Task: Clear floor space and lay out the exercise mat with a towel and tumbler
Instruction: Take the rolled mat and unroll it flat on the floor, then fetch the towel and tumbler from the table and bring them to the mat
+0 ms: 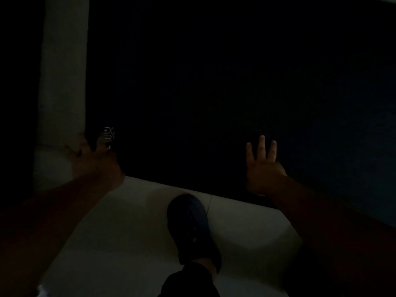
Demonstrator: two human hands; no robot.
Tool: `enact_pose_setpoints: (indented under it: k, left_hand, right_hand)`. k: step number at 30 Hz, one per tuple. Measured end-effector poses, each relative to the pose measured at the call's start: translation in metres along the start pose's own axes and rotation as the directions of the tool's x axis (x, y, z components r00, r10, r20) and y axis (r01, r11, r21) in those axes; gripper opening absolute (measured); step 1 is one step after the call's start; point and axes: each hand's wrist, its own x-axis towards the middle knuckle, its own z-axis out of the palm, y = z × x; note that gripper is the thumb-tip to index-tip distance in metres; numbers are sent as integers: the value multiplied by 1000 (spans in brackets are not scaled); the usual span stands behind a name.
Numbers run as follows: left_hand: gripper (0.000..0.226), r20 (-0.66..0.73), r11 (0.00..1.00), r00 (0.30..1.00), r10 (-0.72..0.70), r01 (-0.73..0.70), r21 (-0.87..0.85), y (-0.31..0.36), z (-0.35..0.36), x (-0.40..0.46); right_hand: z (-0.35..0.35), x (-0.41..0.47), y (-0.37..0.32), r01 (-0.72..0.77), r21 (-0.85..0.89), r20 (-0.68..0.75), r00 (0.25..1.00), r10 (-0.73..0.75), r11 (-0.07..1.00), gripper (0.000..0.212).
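The view is very dark. A dark exercise mat [214, 93] lies flat on the floor and fills the upper frame. Its near edge runs from the left hand across to the right. My left hand [96, 159] rests at the mat's near left corner, beside a small white logo [108, 135]. Its fingers look bent at the mat's edge, and the darkness hides whether they grip it. My right hand [262, 166] lies flat on the mat near the same edge, fingers spread. No towel or tumbler shows.
Pale tiled floor [132, 221] lies in front of the mat, and a pale strip [64, 71] runs along the mat's left side. My foot in a dark clog [190, 228] stands on the tiles just short of the mat's edge.
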Motion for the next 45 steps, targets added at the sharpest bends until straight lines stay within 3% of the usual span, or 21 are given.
enact_pose_setpoints:
  k: [3, 6, 7, 11, 15, 20, 29, 35, 40, 45]
  left_hand:
    - [76, 108, 993, 991, -84, 93, -77, 2, 1, 7]
    - [83, 270, 924, 934, -234, 300, -238, -2, -4, 11]
    - [83, 292, 902, 935, -203, 294, -315, -3, -4, 14]
    - [72, 202, 888, 975, 88, 15, -460, 20, -32, 8]
    - [62, 72, 824, 989, 128, -66, -562, 67, -65, -18]
    - [50, 2, 771, 980, 197, -153, -618, 108, -109, -73]
    - [35, 2, 743, 960, 280, -215, -633, 132, -216, -260]
    - [28, -60, 660, 963, 264, -226, -717, 126, -318, -445]
    - [25, -109, 694, 945, 308, -301, -654, 110, -373, -575]
    - [27, -123, 765, 917, 379, -386, -516, 90, -393, -650]
  right_hand:
    - [1, 2, 3, 17, -13, 10, 1000, -17, 1000, 116]
    - [-2, 2, 7, 41, -12, 31, 999, -41, 999, 115]
    - [-3, 4, 10, 52, -13, 37, 998, -52, 999, 115]
    - [-8, 4, 23, 83, -1, 37, 996, -83, 997, 108]
    - [-8, -10, 31, 143, 80, 52, 988, -148, 986, 87]
    - [-8, -65, 49, 234, 251, -21, 971, -237, 939, 43]
    - [-39, -243, 123, 237, 443, -62, 970, -234, 864, 30]
    - [-66, -416, 186, 259, 528, -133, 966, -222, 809, 45]
    - [-72, -549, 239, 250, 548, -123, 968, -219, 798, 40]
    - [-50, -639, 272, 194, 611, -36, 975, -219, 767, 22]
